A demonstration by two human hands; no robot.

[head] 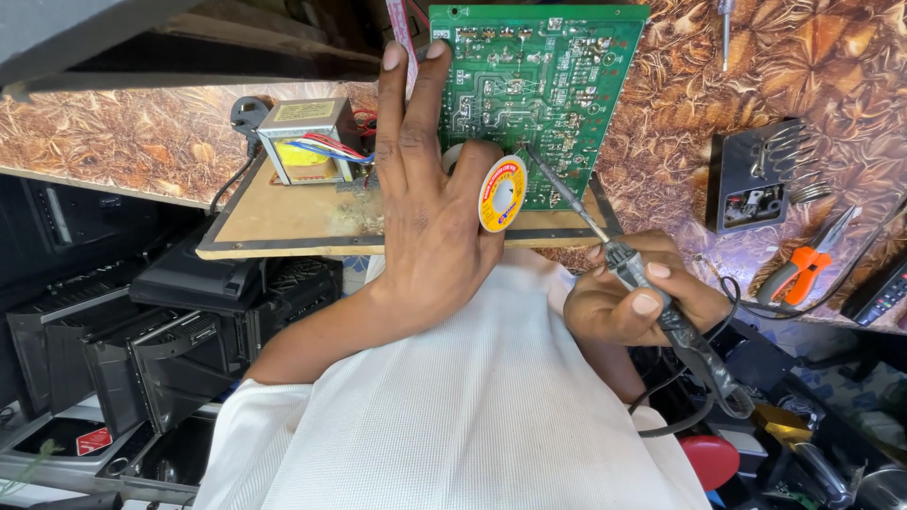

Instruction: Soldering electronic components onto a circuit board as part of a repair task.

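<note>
A green circuit board [529, 85] stands tilted on a wooden board [283, 222]. My left hand [425, 217] rests against the circuit board's left edge with its fingers stretched up, and its thumb pins a small spool of solder wire [502, 193] with a yellow and orange label. My right hand [624, 297] grips the black handle of a soldering iron [652, 293]. The iron's thin metal tip [534, 161] reaches up and left to the lower part of the circuit board, just right of the spool. My white shirt fills the bottom of the view.
A transformer [302, 142] with coloured wires sits on the wooden board's left part. On the patterned brown tabletop to the right lie a black iron stand [756, 179], orange-handled pliers [803, 269] and a remote [879, 297]. Black device casings [142, 331] stack at left.
</note>
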